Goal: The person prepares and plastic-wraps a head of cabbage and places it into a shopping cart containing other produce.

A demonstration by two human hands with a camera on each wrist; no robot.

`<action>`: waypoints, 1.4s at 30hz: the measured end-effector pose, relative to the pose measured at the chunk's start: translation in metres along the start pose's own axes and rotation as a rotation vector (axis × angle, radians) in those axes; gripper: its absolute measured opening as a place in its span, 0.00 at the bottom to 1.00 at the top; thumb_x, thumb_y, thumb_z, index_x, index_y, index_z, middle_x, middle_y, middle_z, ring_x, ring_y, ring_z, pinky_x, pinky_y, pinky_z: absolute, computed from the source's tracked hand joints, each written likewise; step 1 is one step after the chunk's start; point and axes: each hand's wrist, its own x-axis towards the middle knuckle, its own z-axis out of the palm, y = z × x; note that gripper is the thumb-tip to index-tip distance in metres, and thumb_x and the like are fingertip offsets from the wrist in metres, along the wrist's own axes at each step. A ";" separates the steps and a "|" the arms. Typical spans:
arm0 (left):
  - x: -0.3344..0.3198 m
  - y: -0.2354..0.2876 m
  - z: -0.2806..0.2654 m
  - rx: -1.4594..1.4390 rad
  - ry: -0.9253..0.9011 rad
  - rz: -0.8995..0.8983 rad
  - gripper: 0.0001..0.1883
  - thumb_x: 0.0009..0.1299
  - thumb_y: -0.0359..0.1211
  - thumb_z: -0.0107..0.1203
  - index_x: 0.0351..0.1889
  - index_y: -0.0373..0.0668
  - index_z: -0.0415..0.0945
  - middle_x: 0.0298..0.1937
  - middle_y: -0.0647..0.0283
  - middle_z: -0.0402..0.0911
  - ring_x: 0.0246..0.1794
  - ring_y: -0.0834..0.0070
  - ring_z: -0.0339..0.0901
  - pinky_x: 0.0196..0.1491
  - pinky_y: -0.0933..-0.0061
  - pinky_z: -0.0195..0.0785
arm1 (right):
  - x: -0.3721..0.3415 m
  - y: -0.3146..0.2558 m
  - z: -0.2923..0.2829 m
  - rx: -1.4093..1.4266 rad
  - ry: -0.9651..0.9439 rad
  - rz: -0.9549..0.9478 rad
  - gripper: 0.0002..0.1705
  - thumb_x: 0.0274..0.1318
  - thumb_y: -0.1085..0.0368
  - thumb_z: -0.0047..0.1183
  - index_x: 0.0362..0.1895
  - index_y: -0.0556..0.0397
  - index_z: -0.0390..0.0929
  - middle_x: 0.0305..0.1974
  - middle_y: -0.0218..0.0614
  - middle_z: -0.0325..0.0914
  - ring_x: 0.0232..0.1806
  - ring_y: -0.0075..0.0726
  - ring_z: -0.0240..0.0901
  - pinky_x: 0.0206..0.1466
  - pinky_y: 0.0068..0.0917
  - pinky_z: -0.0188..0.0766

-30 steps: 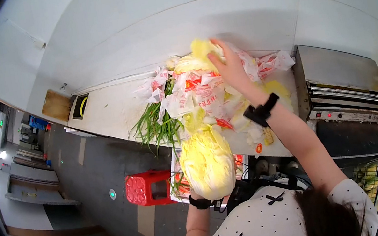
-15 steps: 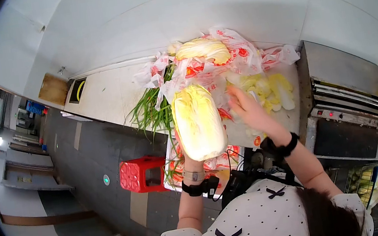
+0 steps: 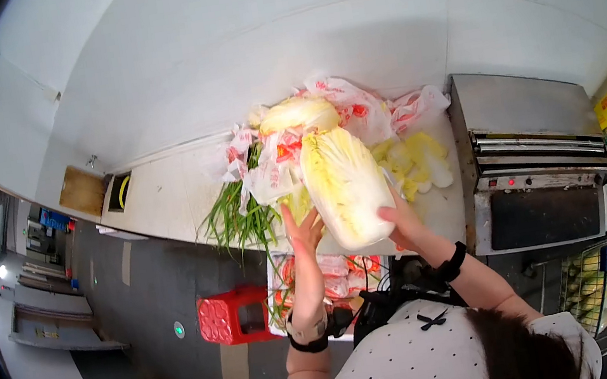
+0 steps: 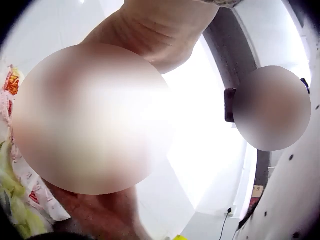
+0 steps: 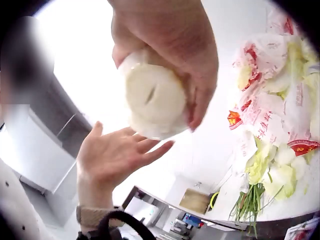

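Note:
A napa cabbage (image 3: 346,187) hangs tilted above the counter's front edge, its pale base toward the person. My right hand (image 3: 405,225) grips it near the base. In the right wrist view, fingers and thumb of that hand (image 5: 175,50) wrap round the white cut base (image 5: 155,97). My left hand (image 3: 302,233) is just left of the cabbage, fingers spread; the right wrist view shows its palm (image 5: 112,157) facing the cabbage. A large blurred disc hides most of the left wrist view. Another napa cabbage (image 3: 298,116) lies on plastic bags (image 3: 345,101) at the wall.
Loose yellow leaves (image 3: 417,164) lie on the counter (image 3: 169,186), right of the bags. Green onions (image 3: 237,219) hang over its front edge. A metal wrapping machine (image 3: 538,154) stands right. Below are a box of red-printed packages (image 3: 335,267) and a red stool (image 3: 232,318).
The right hand came down from the back cabbage and now grips the held one at its base. The left hand has released it and opened beside it. The held cabbage shifted right.

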 end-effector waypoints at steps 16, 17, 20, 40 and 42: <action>0.040 0.006 0.011 0.108 0.161 0.340 0.31 0.65 0.24 0.42 0.67 0.38 0.45 0.67 0.52 0.51 0.67 0.68 0.50 0.66 0.68 0.43 | -0.012 -0.011 0.002 0.077 -0.229 0.086 0.53 0.39 0.49 0.59 0.66 0.53 0.43 0.62 0.40 0.55 0.62 0.38 0.56 0.63 0.34 0.56; 0.045 0.008 0.003 0.157 0.106 0.356 0.31 0.64 0.24 0.43 0.66 0.38 0.47 0.67 0.53 0.52 0.67 0.67 0.50 0.65 0.67 0.44 | -0.013 -0.013 0.002 0.069 -0.227 0.093 0.55 0.38 0.49 0.59 0.66 0.53 0.43 0.62 0.40 0.55 0.62 0.38 0.56 0.63 0.34 0.56; 0.059 0.018 0.000 0.177 0.034 0.369 0.29 0.61 0.21 0.48 0.63 0.37 0.55 0.65 0.55 0.57 0.64 0.67 0.56 0.63 0.68 0.50 | -0.014 -0.009 -0.006 0.115 -0.241 0.166 0.56 0.36 0.49 0.60 0.67 0.52 0.42 0.63 0.41 0.54 0.62 0.38 0.56 0.63 0.32 0.56; 0.057 0.049 -0.028 0.077 0.179 0.551 0.11 0.53 0.15 0.55 0.31 0.36 0.70 0.35 0.59 0.73 0.38 0.75 0.72 0.45 0.76 0.66 | -0.018 -0.005 -0.019 0.104 -0.309 0.165 0.54 0.37 0.49 0.58 0.66 0.54 0.45 0.62 0.42 0.56 0.61 0.37 0.58 0.61 0.33 0.59; 0.052 0.046 -0.034 0.026 0.171 0.689 0.11 0.53 0.14 0.54 0.30 0.37 0.69 0.34 0.59 0.72 0.37 0.74 0.73 0.42 0.75 0.68 | -0.018 -0.003 -0.022 0.125 -0.273 0.160 0.52 0.39 0.50 0.56 0.66 0.54 0.45 0.62 0.43 0.56 0.61 0.38 0.59 0.61 0.34 0.59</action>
